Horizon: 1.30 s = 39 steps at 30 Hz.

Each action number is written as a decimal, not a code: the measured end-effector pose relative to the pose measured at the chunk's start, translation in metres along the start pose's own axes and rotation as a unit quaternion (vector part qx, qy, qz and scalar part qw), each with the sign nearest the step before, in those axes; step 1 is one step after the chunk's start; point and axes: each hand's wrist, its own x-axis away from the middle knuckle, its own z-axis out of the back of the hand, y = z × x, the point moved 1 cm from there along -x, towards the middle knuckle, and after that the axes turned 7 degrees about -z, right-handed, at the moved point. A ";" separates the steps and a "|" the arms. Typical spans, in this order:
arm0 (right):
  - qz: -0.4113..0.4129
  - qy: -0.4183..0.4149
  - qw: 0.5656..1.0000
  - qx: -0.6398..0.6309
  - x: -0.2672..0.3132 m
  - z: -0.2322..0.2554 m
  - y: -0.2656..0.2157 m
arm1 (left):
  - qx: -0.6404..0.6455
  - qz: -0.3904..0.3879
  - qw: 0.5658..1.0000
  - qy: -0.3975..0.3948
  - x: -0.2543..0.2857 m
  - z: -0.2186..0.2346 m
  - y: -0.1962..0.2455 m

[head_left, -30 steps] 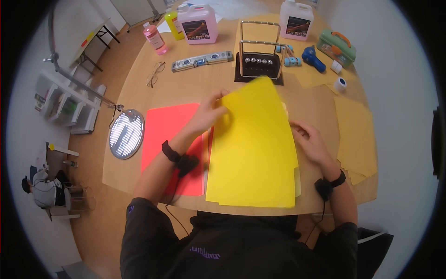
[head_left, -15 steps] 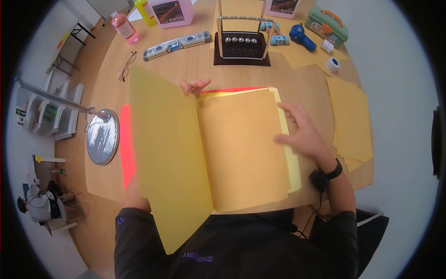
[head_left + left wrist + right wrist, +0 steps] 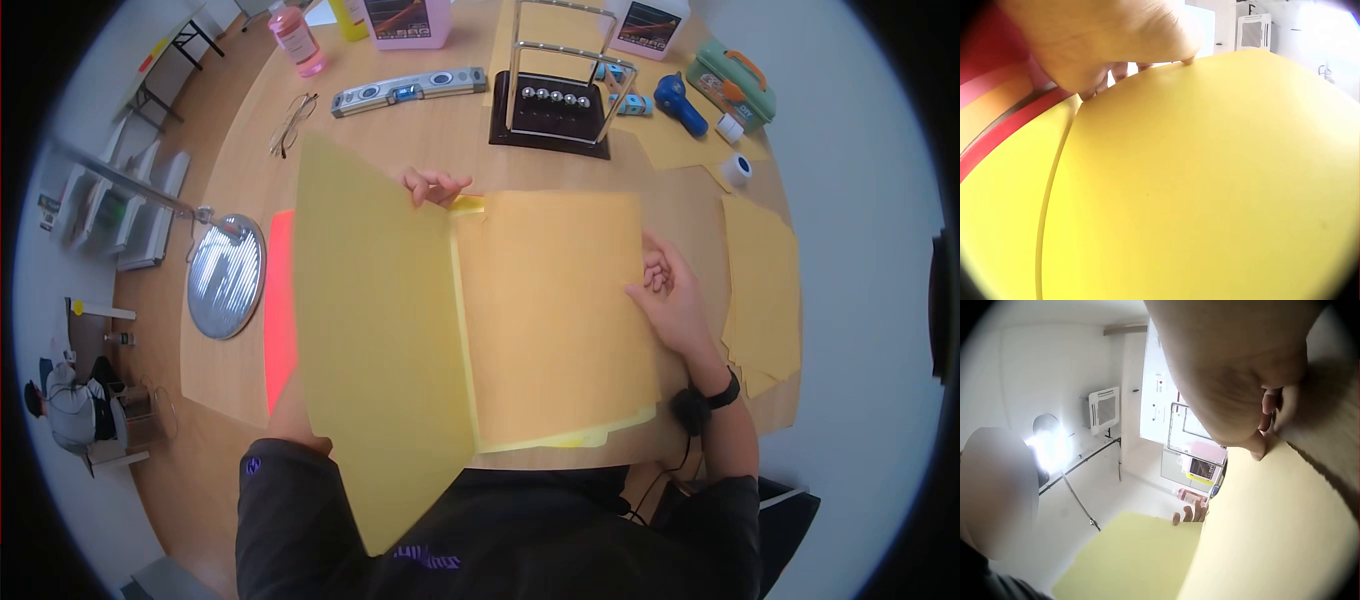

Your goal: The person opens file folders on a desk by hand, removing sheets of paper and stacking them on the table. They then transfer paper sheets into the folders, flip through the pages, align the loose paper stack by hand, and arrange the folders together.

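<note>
A yellow folder cover [image 3: 385, 330] stands raised on the left, its inner face toward tan sheets [image 3: 555, 310]. At its top edge my left hand [image 3: 437, 187] shows only fingers. The left wrist view has the left hand [image 3: 1110, 37] along the cover's edge, thumb on the outer face [image 3: 1210, 175] and fingers beyond it. My right hand [image 3: 675, 300] pinches the tan sheets' right edge, thumb on top and other fingers curled by the edge. In the right wrist view, the right hand [image 3: 1241, 381] has its thumb on the pale sheet [image 3: 1272, 512].
A red folder [image 3: 280, 310] lies partly behind the cover. Beyond are glasses [image 3: 292, 125], a level [image 3: 410, 91], a ball cradle [image 3: 550, 120], bottles and a green box [image 3: 733, 85]. A round lamp [image 3: 228, 275] is at left, more tan sheets [image 3: 762, 300] at right.
The yellow cover has swung up and left from lying over the tan sheets, with my left hand at its edge. My right hand has gone from spread fingers to pinching the sheets' edge.
</note>
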 end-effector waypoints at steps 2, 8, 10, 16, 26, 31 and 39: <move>-0.009 0.020 0.999 -0.044 0.001 -0.001 0.000 | 0.031 0.010 0.999 0.017 -0.004 -0.016 0.005; -0.007 0.005 0.999 -0.043 -0.002 0.005 0.004 | -0.208 -0.133 0.968 -0.048 0.000 0.010 0.009; -0.009 0.005 0.999 -0.045 -0.001 0.007 0.000 | -0.392 -0.166 0.901 -0.082 0.001 -0.004 0.022; -0.006 -0.003 1.000 -0.024 -0.001 0.006 0.003 | -0.494 0.074 0.857 0.127 -0.015 -0.084 0.063; -0.018 -0.036 0.987 -0.158 -0.006 0.017 0.012 | 0.064 0.159 0.984 -0.041 0.002 0.031 0.024; -0.018 0.113 0.990 -0.081 -0.019 0.074 0.036 | 0.069 0.128 0.989 -0.032 -0.025 0.035 0.005; 0.008 0.309 0.923 -0.228 -0.001 0.238 0.068 | 0.061 0.160 0.984 -0.053 0.062 0.027 0.071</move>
